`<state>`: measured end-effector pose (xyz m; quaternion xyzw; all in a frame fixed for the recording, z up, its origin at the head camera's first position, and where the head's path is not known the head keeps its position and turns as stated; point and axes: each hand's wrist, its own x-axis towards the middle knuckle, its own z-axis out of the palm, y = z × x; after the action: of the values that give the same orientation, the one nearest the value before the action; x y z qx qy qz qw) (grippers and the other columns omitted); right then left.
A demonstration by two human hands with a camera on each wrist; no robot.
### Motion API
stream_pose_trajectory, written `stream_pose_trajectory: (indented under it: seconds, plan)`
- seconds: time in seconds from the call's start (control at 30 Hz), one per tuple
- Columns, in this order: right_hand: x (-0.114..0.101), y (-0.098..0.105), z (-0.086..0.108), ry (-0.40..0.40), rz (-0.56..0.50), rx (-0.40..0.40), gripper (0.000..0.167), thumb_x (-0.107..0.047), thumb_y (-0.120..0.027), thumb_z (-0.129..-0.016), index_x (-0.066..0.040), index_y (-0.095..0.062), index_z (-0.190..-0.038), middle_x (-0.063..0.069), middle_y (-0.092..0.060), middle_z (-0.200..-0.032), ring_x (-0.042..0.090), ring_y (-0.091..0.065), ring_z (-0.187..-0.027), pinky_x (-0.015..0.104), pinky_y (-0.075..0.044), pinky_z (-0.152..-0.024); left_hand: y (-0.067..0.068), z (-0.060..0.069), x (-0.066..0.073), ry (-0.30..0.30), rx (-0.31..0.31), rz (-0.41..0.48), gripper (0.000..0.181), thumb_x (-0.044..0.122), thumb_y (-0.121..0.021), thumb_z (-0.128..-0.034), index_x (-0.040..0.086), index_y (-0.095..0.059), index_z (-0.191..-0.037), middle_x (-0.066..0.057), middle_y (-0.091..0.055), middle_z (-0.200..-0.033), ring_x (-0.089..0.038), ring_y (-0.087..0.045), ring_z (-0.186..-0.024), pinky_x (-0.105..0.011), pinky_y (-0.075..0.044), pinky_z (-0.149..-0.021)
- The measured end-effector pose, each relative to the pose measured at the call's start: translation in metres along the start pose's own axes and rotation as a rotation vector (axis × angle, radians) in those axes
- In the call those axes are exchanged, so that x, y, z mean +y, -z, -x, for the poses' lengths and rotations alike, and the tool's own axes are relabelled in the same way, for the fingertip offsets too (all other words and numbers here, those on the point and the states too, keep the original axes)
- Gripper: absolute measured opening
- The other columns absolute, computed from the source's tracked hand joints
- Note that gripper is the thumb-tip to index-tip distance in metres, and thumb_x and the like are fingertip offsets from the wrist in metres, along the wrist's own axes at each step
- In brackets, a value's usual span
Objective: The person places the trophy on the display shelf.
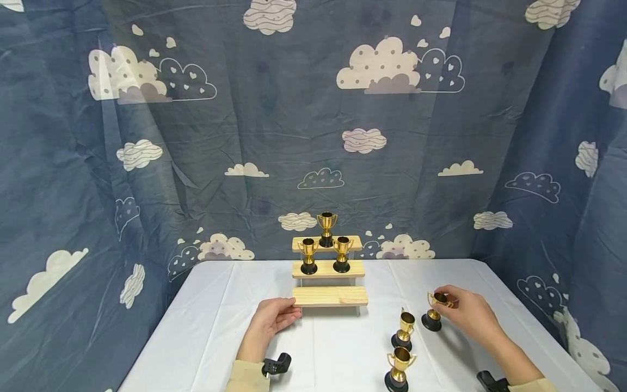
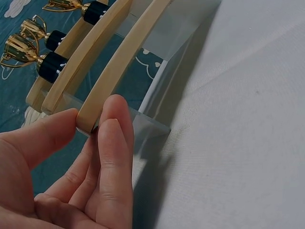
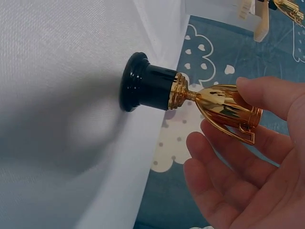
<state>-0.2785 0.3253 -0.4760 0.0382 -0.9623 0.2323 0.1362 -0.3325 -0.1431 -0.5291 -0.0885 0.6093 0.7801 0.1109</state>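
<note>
My left hand (image 1: 273,318) pinches the left end of the lowest board of a three-step wooden display stand (image 1: 329,296), thumb on one side and fingers on the other in the left wrist view. With thumb and fingers, my right hand (image 1: 467,311) grips the bowl of a small gold trophy cup (image 3: 224,106). Its black base (image 3: 150,86) is low by the white tabletop; whether it touches I cannot tell. Closer to me stand two similar trophies, one trophy (image 1: 406,324) behind the other trophy (image 1: 400,362).
One trophy (image 1: 326,223) stands on the stand's top step. The middle step bears a left trophy (image 1: 308,253) and a right trophy (image 1: 342,252). A white cloth (image 1: 215,305) covers the table. Blue cloud-patterned curtains (image 1: 294,120) hang behind it and at both sides.
</note>
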Motion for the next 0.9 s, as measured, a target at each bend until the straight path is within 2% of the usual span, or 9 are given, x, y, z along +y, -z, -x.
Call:
stream_pose_trajectory:
  seconds: [0.3, 0.57, 0.9]
  plan:
    - [-0.008, 0.009, -0.001, 0.035, 0.001, 0.014, 0.04, -0.039, -0.08, -0.086, -0.015, -0.071, -0.116, 0.001, -0.072, -0.094, 0.023, -0.069, -0.083, 0.047, -0.054, -0.066, 0.001, 0.0, -0.001, -0.006, -0.01, 0.003, 0.029, 0.008, -0.073, -0.0897, -0.012, -0.067, -0.11, -0.016, -0.074, -0.085, -0.022, -0.075, -0.076, -0.028, -0.062, -0.071]
    - [-0.017, 0.015, -0.004, 0.072, 0.006, 0.032, 0.039, -0.036, -0.08, -0.085, -0.015, -0.071, -0.117, -0.003, -0.071, -0.091, 0.021, -0.068, -0.083, 0.04, -0.052, -0.063, 0.003, 0.0, -0.003, -0.005, -0.029, 0.015, 0.028, 0.007, -0.072, -0.0903, -0.012, -0.067, -0.11, -0.015, -0.075, -0.086, -0.02, -0.074, -0.075, -0.026, -0.062, -0.071]
    - [-0.044, 0.028, -0.008, 0.095, 0.009, 0.033, 0.039, -0.035, -0.081, -0.085, -0.015, -0.071, -0.117, -0.006, -0.07, -0.09, 0.021, -0.067, -0.085, 0.037, -0.05, -0.063, 0.001, -0.001, 0.002, -0.002, -0.042, 0.022, 0.025, 0.009, -0.071, -0.0918, -0.011, -0.068, -0.106, -0.015, -0.074, -0.08, -0.021, -0.075, -0.074, -0.025, -0.062, -0.068]
